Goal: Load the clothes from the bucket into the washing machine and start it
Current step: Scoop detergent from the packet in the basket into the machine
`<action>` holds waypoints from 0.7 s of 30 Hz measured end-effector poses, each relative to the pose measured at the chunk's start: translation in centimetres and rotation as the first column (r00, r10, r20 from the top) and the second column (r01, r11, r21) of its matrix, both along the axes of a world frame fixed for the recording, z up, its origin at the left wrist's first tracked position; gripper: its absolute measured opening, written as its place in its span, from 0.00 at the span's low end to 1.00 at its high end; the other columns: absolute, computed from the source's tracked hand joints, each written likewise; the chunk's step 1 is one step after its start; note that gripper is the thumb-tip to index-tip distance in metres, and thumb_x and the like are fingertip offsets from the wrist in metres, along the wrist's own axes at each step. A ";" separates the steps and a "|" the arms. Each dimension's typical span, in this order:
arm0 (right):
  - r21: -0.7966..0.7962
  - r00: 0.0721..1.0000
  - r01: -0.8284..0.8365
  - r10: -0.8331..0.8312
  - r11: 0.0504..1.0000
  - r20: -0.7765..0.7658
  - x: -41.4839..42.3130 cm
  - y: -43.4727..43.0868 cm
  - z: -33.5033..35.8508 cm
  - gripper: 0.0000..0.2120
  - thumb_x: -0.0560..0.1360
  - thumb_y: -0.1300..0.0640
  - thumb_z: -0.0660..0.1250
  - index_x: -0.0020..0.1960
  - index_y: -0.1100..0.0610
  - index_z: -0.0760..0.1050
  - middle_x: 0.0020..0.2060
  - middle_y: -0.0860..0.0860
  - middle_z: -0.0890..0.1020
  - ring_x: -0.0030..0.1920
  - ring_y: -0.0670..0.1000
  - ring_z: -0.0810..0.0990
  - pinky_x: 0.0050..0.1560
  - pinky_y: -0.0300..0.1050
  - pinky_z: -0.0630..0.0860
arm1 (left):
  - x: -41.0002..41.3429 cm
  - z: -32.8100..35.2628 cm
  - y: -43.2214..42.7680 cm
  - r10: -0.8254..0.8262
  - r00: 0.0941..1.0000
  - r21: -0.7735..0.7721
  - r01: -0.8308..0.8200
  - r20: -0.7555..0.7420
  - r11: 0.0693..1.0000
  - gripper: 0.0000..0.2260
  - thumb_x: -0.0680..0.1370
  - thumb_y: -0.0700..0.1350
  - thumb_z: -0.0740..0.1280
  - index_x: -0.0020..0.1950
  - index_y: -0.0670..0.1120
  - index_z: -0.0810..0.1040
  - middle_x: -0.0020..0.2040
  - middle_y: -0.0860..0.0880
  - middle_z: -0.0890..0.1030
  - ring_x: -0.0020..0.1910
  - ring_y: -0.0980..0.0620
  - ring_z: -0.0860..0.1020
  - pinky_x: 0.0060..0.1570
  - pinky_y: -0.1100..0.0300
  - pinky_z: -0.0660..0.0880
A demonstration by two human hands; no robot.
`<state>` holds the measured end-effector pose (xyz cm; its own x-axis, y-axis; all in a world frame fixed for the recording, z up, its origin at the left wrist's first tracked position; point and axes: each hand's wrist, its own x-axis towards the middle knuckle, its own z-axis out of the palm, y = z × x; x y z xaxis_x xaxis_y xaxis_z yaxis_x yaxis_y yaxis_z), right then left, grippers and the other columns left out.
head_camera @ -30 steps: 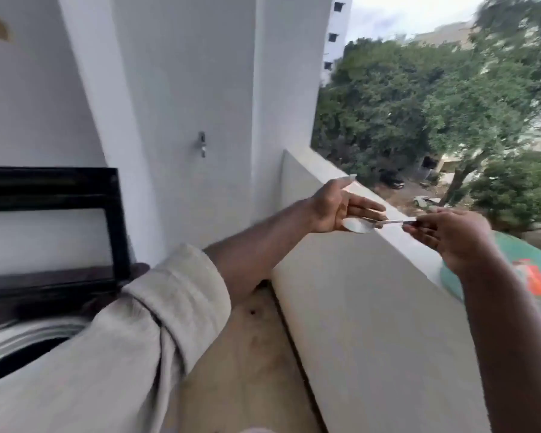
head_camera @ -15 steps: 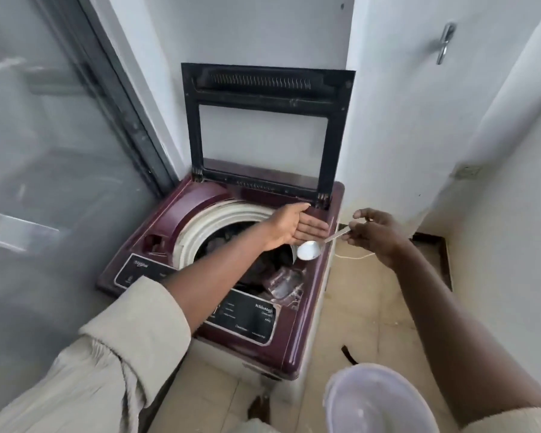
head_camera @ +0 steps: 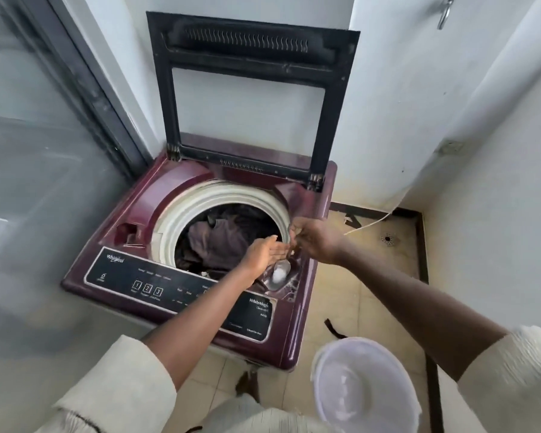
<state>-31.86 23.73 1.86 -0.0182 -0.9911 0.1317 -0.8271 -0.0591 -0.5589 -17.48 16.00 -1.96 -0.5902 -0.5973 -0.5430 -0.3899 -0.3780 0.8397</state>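
Over the right front corner of the washing machine [head_camera: 144, 210], just right of mid-frame, I am holding a spoon [head_camera: 280, 274] heaped with white powder [head_camera: 277, 275] above what looks like a shallow recess in the maroon top. I am therefore judging the step in hand to be dosing detergent: the clothes [head_camera: 219, 242] are lying dark and crumpled inside the drum at mid-frame, and the white bucket [head_camera: 366, 389] at lower right is showing only a pale inside, as far as I am seeing into it. My right grip [head_camera: 316, 242] is pinching the spoon's handle with curled fingers, while my left grip [head_camera: 264, 254] is hovering flat and open just beside the spoon's bowl, fingers straight, holding nothing. The next move is calling for a turn of the right wrist so the powder is dropping cleanly into the recess rather than onto the rim. After that come lowering the raised lid [head_camera: 250, 45] and pressing buttons on the control panel [head_camera: 175, 285]. Most of the handle is hiding behind my fingers, the recess is lying partly under the spoon and my left palm, the panel's small labels are blurring beyond reading, and the bucket's near edge is being cut off by the bottom of the frame.
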 end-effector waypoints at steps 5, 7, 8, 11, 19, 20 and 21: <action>-0.242 0.809 -0.404 0.221 0.882 -0.544 3.7 3.5 -2.1 0.09 0.72 0.62 0.70 0.48 0.56 0.72 0.33 0.52 0.81 0.33 0.53 0.75 0.36 0.45 0.70 | 0.0 0.5 0.7 -0.022 1.000 -0.059 0.022 0.006 0.998 0.21 0.84 0.42 0.49 0.59 0.28 0.75 0.50 0.39 0.80 0.50 0.44 0.78 0.34 0.73 0.74; -0.236 0.750 -0.441 0.211 0.866 -0.627 3.7 4.5 -3.0 0.10 0.74 0.59 0.69 0.51 0.54 0.68 0.39 0.51 0.83 0.39 0.53 0.78 0.41 0.47 0.69 | 0.0 0.3 0.6 -0.062 0.998 -0.052 0.061 -0.027 0.997 0.23 0.84 0.43 0.46 0.63 0.29 0.74 0.59 0.33 0.78 0.60 0.42 0.77 0.36 0.76 0.75; -0.245 0.765 -0.406 0.180 0.881 -0.619 3.6 4.8 -3.0 0.11 0.74 0.59 0.68 0.51 0.54 0.67 0.40 0.52 0.84 0.41 0.54 0.78 0.42 0.47 0.70 | 0.1 0.3 0.6 -0.083 0.996 -0.061 0.080 -0.032 0.995 0.24 0.84 0.44 0.46 0.63 0.29 0.74 0.60 0.31 0.77 0.61 0.41 0.77 0.37 0.76 0.75; -0.307 0.914 -0.125 -0.011 0.944 -0.406 4.1 6.1 -1.8 0.08 0.74 0.60 0.67 0.51 0.55 0.69 0.38 0.55 0.82 0.38 0.57 0.77 0.38 0.48 0.75 | -0.1 0.6 0.1 -0.088 0.993 -0.050 0.084 -0.078 0.995 0.24 0.84 0.45 0.47 0.62 0.31 0.76 0.51 0.37 0.84 0.55 0.44 0.79 0.44 0.71 0.76; -0.027 0.388 0.876 -0.671 0.481 0.632 -0.9 17.0 5.0 0.11 0.71 0.58 0.60 0.42 0.41 0.70 0.34 0.56 0.83 0.36 0.55 0.83 0.38 0.47 0.79 | -13.3 1.9 1.5 -0.604 0.647 -0.223 0.575 -0.465 0.787 0.24 0.84 0.40 0.45 0.59 0.44 0.82 0.63 0.48 0.80 0.63 0.56 0.77 0.77 0.51 0.51; -0.033 0.316 0.918 -0.678 0.395 0.663 -2.2 19.3 6.2 0.11 0.70 0.58 0.60 0.41 0.41 0.70 0.33 0.52 0.82 0.36 0.54 0.83 0.38 0.46 0.79 | -16.3 2.1 1.9 -0.615 0.570 -0.203 0.621 -0.545 0.757 0.22 0.84 0.43 0.45 0.69 0.37 0.72 0.72 0.42 0.70 0.72 0.49 0.68 0.77 0.50 0.49; -0.037 0.249 0.949 -0.677 0.312 0.693 -3.5 21.9 7.5 0.10 0.68 0.58 0.61 0.39 0.41 0.71 0.34 0.51 0.82 0.36 0.53 0.83 0.39 0.46 0.79 | -18.3 2.8 3.8 -0.596 0.518 -0.131 0.677 -0.613 0.724 0.24 0.84 0.47 0.46 0.72 0.32 0.64 0.74 0.36 0.64 0.75 0.43 0.63 0.77 0.50 0.52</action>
